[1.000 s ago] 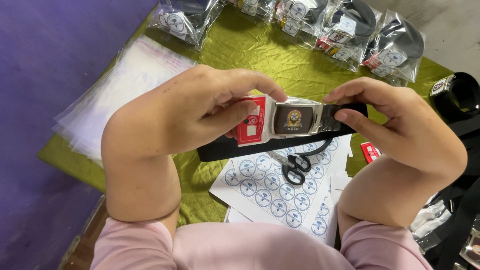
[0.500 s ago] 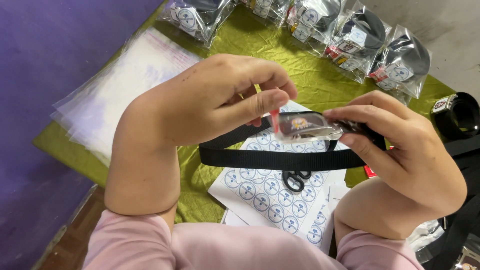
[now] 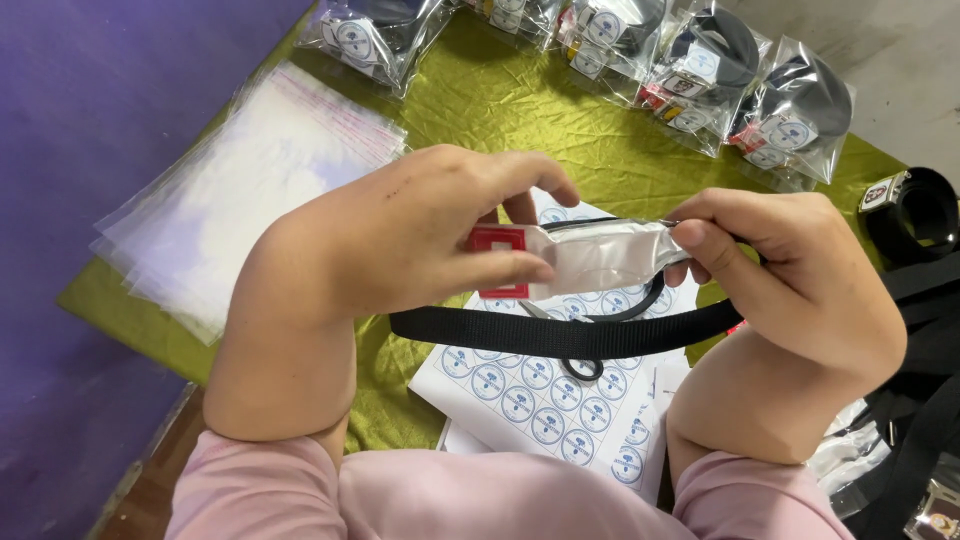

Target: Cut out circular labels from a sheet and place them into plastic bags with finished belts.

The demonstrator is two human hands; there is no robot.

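My left hand (image 3: pixel 400 245) and my right hand (image 3: pixel 800 290) hold a black webbing belt (image 3: pixel 570 335) above the table. Its buckle end sits in a small clear wrapper (image 3: pixel 600 255) with a red and white tag (image 3: pixel 497 255). The left thumb and fingers pinch the tag end. The right fingers pinch the other end of the wrapper. The strap hangs in a loop below both hands. Under it lie a white sheet of round blue stickers (image 3: pixel 540 400) and black scissors (image 3: pixel 585 368), partly hidden by the strap.
A green cloth (image 3: pixel 500 110) covers the table. A stack of clear plastic bags (image 3: pixel 250 190) lies at left. Several bagged belts (image 3: pixel 720 70) line the far edge. More loose black belts (image 3: pixel 915 210) sit at right. A purple wall stands at left.
Both hands turned the buckle end, so the wrapped buckle's face no longer shows and the wrapper's silvery side faces me. The hands and belt shifted slightly lower in view.
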